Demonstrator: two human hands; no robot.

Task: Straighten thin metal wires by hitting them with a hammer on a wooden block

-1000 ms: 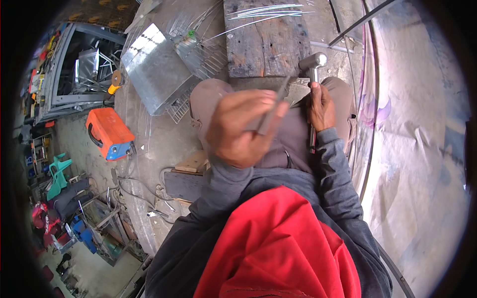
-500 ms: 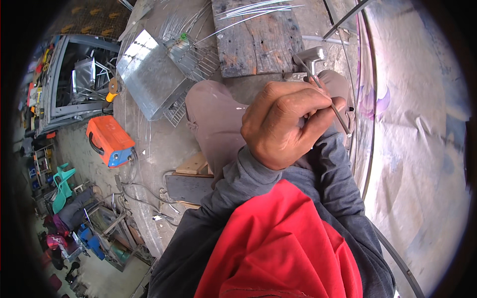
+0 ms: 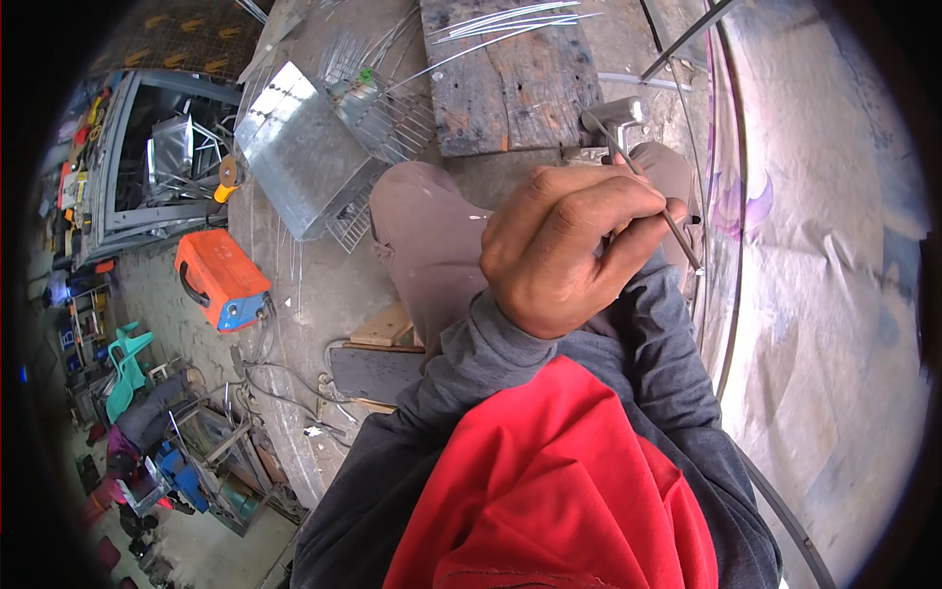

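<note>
My left hand (image 3: pixel 564 245) is closed in front of my lap, pinching a thin metal rod (image 3: pixel 679 236) between thumb and fingers. The rod slants from beside the hammer down to the right, its lower tip free. Just beyond my knuckles stands a hammer (image 3: pixel 616 115) with a silver-grey metal head; its handle runs down behind my left hand. My right forearm leads up to that same spot, where a little skin of my right hand (image 3: pixel 618 158) shows against the handle. The rest of my right hand is hidden.
Ahead lies a scorched wooden board (image 3: pixel 515 83) carrying several thin rods (image 3: pixel 510 20). To the left are a folded sheet-metal box (image 3: pixel 304 157), wire grids, an orange machine (image 3: pixel 221 280) with cables and a yellow grinder (image 3: pixel 226 179). A pale sheet (image 3: pixel 814 294) hangs at right. A person (image 3: pixel 157 407) bends at lower left.
The rod's lower tip has shifted slightly right and down in my left fingers. At lower left, the other person's arm has moved. The whole view has drifted a little.
</note>
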